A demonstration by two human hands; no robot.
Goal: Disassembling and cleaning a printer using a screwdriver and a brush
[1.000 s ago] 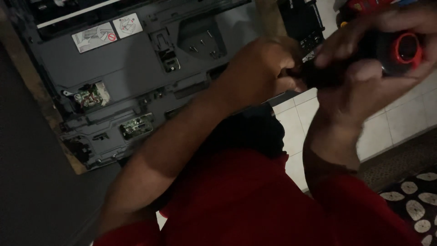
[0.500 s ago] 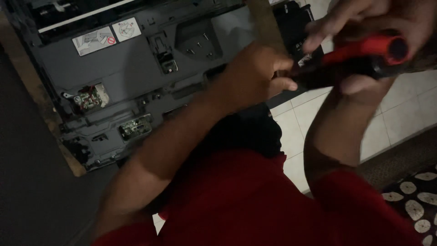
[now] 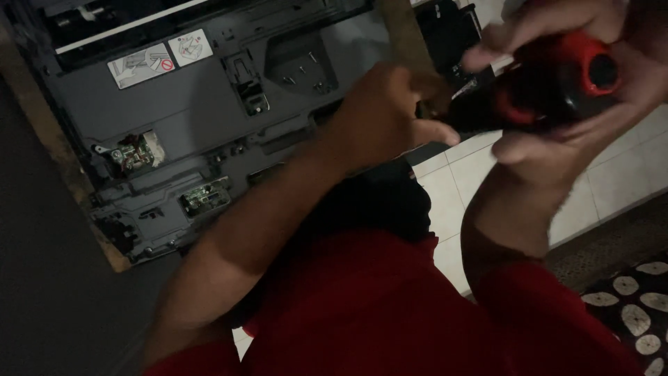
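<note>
Up at the top right of the view, the right hand (image 3: 577, 90) is wrapped around the red-and-black handle of a screwdriver (image 3: 557, 80), fingers curled over it and thumb beneath. Its dark shaft runs left to the left hand (image 3: 383, 115), whose fingers are bent and pinched at the shaft's end, thumb pointing right. Both hands are held in the air, above a white tiled floor (image 3: 459, 188). Behind the left forearm lies an opened grey machine (image 3: 209, 125) with white labels (image 3: 156, 59) and bare circuit boards. A patterned rug (image 3: 633, 306) shows at the lower right.
</note>
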